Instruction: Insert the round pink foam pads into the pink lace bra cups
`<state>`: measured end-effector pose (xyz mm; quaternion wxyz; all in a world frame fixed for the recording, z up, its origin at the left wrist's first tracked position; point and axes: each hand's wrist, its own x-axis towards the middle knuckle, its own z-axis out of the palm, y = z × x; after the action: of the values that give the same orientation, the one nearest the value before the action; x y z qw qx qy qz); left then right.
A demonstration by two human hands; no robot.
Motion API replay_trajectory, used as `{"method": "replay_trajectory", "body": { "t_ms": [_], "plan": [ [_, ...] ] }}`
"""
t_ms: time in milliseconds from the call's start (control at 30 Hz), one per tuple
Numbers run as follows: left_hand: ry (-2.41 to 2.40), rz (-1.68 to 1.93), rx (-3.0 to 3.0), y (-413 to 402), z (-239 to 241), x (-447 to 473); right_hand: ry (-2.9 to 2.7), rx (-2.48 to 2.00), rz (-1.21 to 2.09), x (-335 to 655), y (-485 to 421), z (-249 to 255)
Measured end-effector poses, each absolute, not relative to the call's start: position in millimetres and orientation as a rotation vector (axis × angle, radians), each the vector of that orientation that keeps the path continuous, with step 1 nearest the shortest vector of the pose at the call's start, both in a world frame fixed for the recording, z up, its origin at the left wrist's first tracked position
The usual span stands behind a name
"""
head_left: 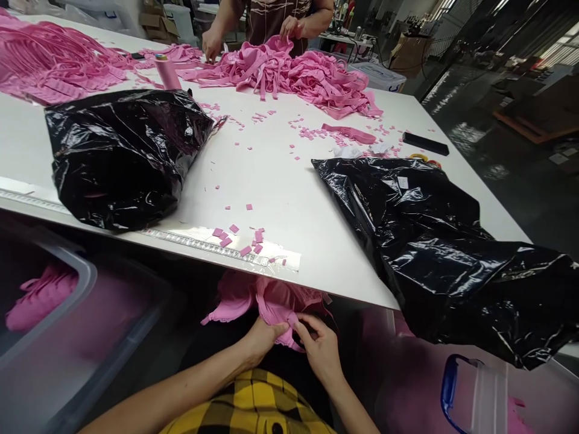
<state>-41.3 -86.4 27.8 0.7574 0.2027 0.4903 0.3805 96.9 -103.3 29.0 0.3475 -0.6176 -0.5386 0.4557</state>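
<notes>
Below the white table's near edge [335, 283], both my hands work on a pink fabric garment [266, 298] bunched in my lap. My left hand [265, 337] is closed, pinching a fold of that pink fabric. My right hand [319, 346] pinches the same fabric just to the right, fingertips meeting the left hand's. A thin pink strap hangs from the garment toward the left.
Two shiny black plastic bags lie on the table, one at left [122, 154], one at right [434, 241]. Small pink scraps [239, 238] litter a taped ruler. Across the table another person's hands [253, 36] sort a pink strap pile [307, 75]. Grey bins [67, 313] flank me.
</notes>
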Motion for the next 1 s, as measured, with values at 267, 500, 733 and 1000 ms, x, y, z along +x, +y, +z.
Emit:
{"method": "replay_trajectory", "body": {
  "t_ms": [267,500,733,1000],
  "plan": [
    [1.058,0.745,0.562,-92,32,-37,-1.787,-1.390,0.640,98,-108,23],
    [1.110,0.711,0.572,-94,29,-43,-1.719,-1.463,0.794,97,-103,20],
    [1.144,0.532,0.570,-94,32,-37,-1.827,-1.347,0.454,98,-109,11],
    [1.195,0.561,0.494,-96,33,-43,-2.358,-1.355,0.338,110,-117,7]
  ]
}}
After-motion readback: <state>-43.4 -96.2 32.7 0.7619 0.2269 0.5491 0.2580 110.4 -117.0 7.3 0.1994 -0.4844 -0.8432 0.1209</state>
